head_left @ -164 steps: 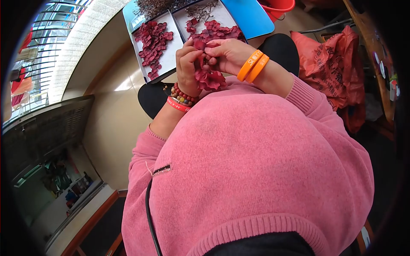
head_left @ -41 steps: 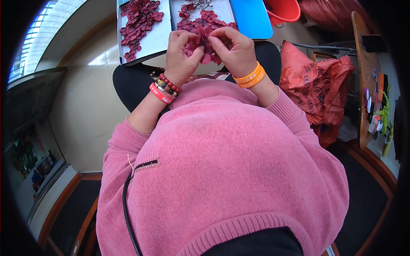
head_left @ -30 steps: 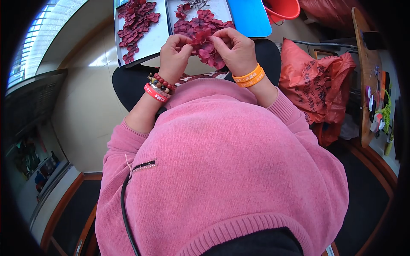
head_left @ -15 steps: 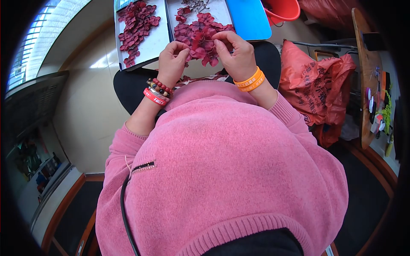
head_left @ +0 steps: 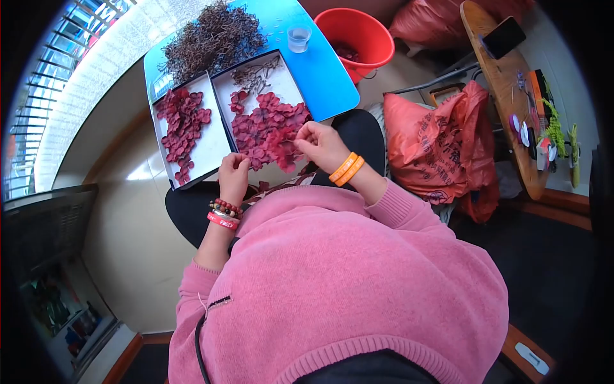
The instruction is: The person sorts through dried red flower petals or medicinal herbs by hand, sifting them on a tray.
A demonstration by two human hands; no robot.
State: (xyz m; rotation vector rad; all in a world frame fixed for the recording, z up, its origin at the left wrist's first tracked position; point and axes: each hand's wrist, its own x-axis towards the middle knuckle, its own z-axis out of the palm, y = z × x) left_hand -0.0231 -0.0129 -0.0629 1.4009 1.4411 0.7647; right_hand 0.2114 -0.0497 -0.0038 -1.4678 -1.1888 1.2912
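While the right hand [head_left: 322, 144] pinches a thin stem among red petals [head_left: 268, 128] at the tray's [head_left: 284, 80] near edge, the left hand [head_left: 234, 177] curls loosely shut beside them, wrist bent, seemingly empty.

Floor: a glossy beige tiled floor [head_left: 128, 211] is reflecting daylight.
Window: a barred window [head_left: 38, 96] is letting light in at left.
Furniture: a curved wooden side table [head_left: 505, 96] is standing at right, beside a round red plastic bucket [head_left: 355, 38].
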